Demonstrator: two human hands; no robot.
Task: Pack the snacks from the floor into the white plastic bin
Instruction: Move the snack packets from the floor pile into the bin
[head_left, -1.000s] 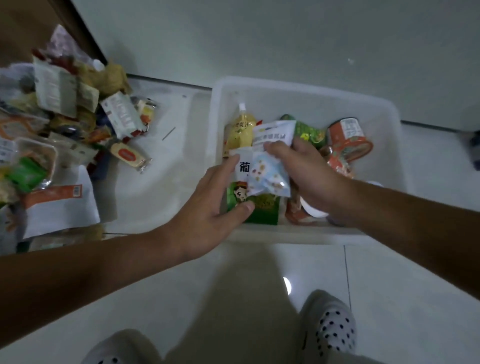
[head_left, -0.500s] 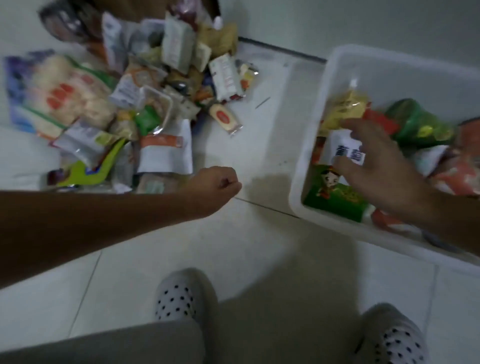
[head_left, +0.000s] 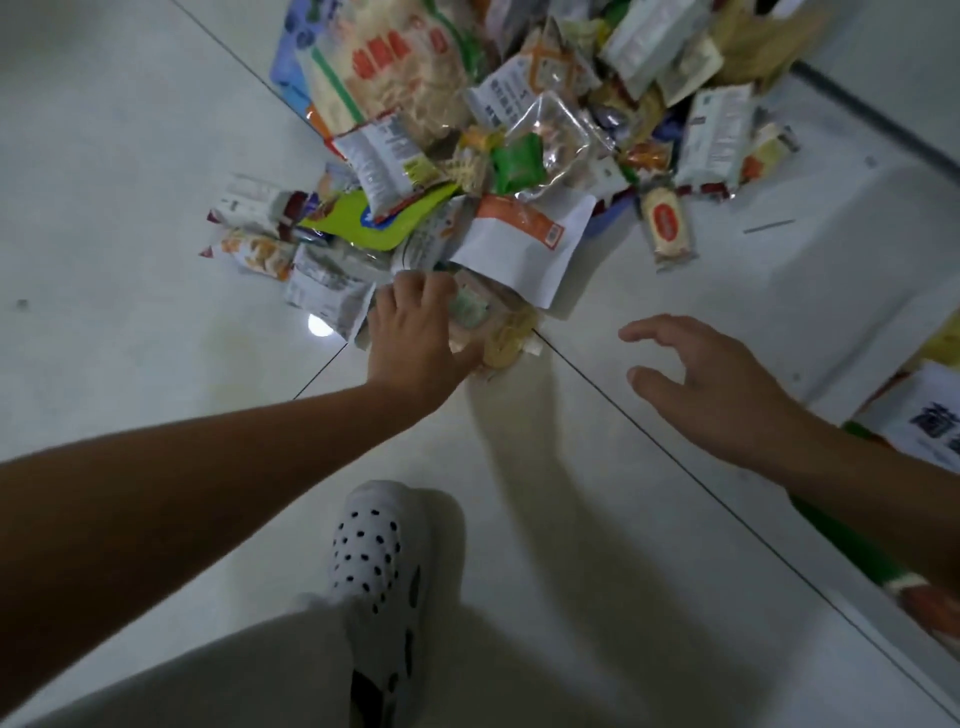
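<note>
Reaching into the near edge of the snack pile (head_left: 498, 135) now, left hand (head_left: 415, 338) with fingers curled down over a see-through yellow packet (head_left: 493, 332) at the front of the heap. Touching it, thumb side against the wrapper; cannot tell if really gripped yet. Half a second ago just a closed fist over bare floor, short of the pile. Lying right behind the hand: a white pouch with an orange band (head_left: 524, 241), partly over the yellow packet. Further back: a clear tray with a green pack (head_left: 540, 145) and a long biscuit packet with a red oval (head_left: 666, 223), apart on the tile.

Moved out of the bin, right hand (head_left: 711, 384), now hanging over bare floor between pile and bin, fingers spread apart, holding nothing. Before, resting on the snacks inside.

Peeking in at the far right edge: white plastic bin (head_left: 852, 332), with a white label pack (head_left: 930, 426) inside. Down below, 1 white shoe with black dots (head_left: 379, 566).
</note>
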